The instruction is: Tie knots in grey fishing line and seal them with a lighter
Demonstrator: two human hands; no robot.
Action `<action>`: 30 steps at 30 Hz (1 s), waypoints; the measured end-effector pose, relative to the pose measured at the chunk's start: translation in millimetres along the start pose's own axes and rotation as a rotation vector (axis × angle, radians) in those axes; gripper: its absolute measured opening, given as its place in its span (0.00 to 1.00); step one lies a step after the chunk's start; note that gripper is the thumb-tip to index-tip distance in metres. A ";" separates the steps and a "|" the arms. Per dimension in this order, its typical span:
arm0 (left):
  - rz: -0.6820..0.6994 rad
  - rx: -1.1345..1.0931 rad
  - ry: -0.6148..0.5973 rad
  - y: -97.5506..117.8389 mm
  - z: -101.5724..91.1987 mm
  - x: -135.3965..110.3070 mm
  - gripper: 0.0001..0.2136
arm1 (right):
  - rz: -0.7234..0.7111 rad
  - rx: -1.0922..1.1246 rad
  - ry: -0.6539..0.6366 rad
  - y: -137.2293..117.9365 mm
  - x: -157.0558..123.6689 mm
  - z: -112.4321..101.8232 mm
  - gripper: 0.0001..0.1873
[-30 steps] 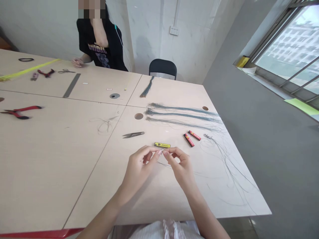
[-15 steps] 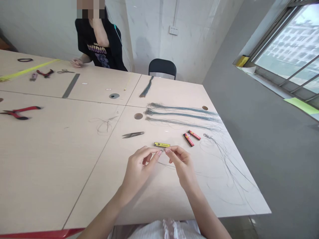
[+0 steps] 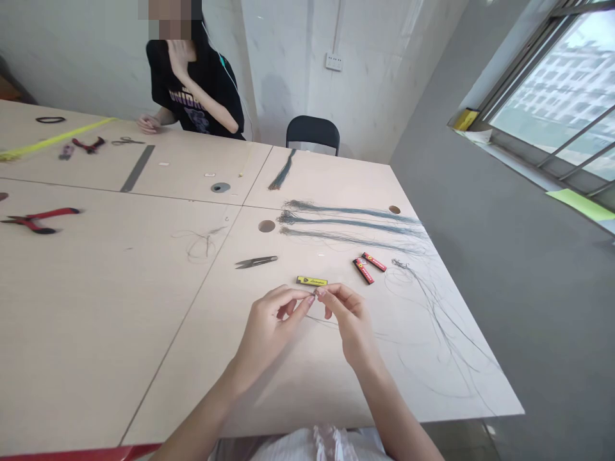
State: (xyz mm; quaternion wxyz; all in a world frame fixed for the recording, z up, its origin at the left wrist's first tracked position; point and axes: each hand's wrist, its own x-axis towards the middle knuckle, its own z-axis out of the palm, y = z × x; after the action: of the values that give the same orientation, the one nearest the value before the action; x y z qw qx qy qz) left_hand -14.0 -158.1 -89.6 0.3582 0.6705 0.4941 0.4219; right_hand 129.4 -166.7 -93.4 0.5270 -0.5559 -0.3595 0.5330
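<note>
My left hand (image 3: 273,317) and my right hand (image 3: 350,314) meet over the table, thumb and forefinger of each pinched on a thin dark thread (image 3: 319,320). The thread trails down and rightward from the fingers; its held part is small and mostly hidden by the fingertips. Just beyond them lies a yellow lighter (image 3: 312,280). Two red lighters (image 3: 364,271) rest to the right, and thread snips (image 3: 256,262) lie to the left. A loose tangle of dark threads (image 3: 432,298) spreads right of my right hand.
Several bundles of blue-grey threads (image 3: 350,219) stretch across the table behind the lighters. Red-handled pliers (image 3: 43,219) lie far left, near a grey ruler (image 3: 138,168). Across the table sits a person in a black shirt (image 3: 196,105); a black chair (image 3: 312,132) stands beyond the far edge.
My fingertips have drawn slightly closer together around the thread, which both hands still pinch. The person opposite has shifted the raised arm, its elbow now farther to the right.
</note>
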 end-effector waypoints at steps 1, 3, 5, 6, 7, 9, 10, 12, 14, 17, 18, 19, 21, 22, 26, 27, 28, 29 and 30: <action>-0.009 -0.011 -0.010 0.7 0.2 0.1 0.09 | 0.001 -0.001 0.004 0.0 -0.3 0.5 0.13; -0.023 -0.015 -0.015 1.4 0.6 0.3 0.09 | 0.002 -0.002 0.002 0.1 -0.9 1.3 0.14; -0.025 -0.006 -0.010 0.6 0.7 0.5 0.09 | -0.003 0.004 -0.011 0.3 -1.2 1.8 0.14; -0.020 -0.001 -0.007 -0.3 0.6 0.7 0.09 | -0.006 0.008 -0.020 0.3 -1.3 1.9 0.14; -0.011 0.004 -0.004 -1.5 0.5 0.9 0.09 | -0.011 0.013 -0.028 0.3 -1.4 1.9 0.14; 0.022 0.021 0.009 -4.2 0.4 1.3 0.09 | -0.016 0.017 -0.039 -0.1 -1.3 1.6 0.13; 0.044 0.035 0.021 -5.5 0.4 1.5 0.08 | -0.014 0.015 -0.045 -0.4 -1.1 1.3 0.13; 0.095 0.079 0.047 -7.5 0.7 1.7 0.08 | -0.010 0.007 -0.054 -1.1 -0.5 0.3 0.13; 0.151 0.142 0.069 -8.7 1.5 1.7 0.07 | -0.022 0.001 -0.065 -1.3 0.2 -1.3 0.13; 0.258 0.250 0.107 -9.7 3.0 1.3 0.08 | -0.098 -0.031 -0.093 0.1 0.4 -4.3 0.15; 0.298 0.286 0.126 -10.0 3.4 1.1 0.08 | -0.136 -0.057 -0.099 0.9 0.0 -5.3 0.15; 0.335 0.322 0.145 -10.3 3.8 0.8 0.08 | -0.176 -0.094 -0.096 1.8 -0.6 -6.3 0.16; 0.399 0.385 0.177 -10.8 4.3 0.1 0.08 | -0.262 -0.182 -0.078 3.3 -2.1 -8.1 0.13; 0.424 0.412 0.188 -11.1 4.5 -0.2 0.08 | -0.305 -0.222 -0.069 3.7 -2.8 -8.8 0.11; 0.484 0.483 0.213 -11.8 4.8 -1.1 0.08 | -0.424 -0.299 -0.083 3.0 -3.0 -11.2 0.06; 0.486 0.485 0.214 -11.6 4.7 -1.3 0.08 | -0.432 -0.299 -0.094 2.5 -2.3 -11.8 0.06; 0.481 0.479 0.208 -11.2 4.3 -1.5 0.08 | -0.437 -0.297 -0.108 1.9 -1.4 -12.5 0.06; 0.468 0.460 0.198 -10.5 3.7 -1.7 0.08 | -0.440 -0.292 -0.122 1.4 -0.5 -13.2 0.06; 0.442 0.426 0.179 -9.4 2.8 -1.8 0.08 | -0.447 -0.287 -0.136 1.0 0.3 -14.1 0.07</action>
State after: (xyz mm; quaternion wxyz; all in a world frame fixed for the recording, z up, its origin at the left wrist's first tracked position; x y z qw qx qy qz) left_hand -15.1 -157.6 -99.4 0.0645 0.7819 0.4433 0.4336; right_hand 142.9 -169.4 -96.2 0.5220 -0.4947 -0.5797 0.3831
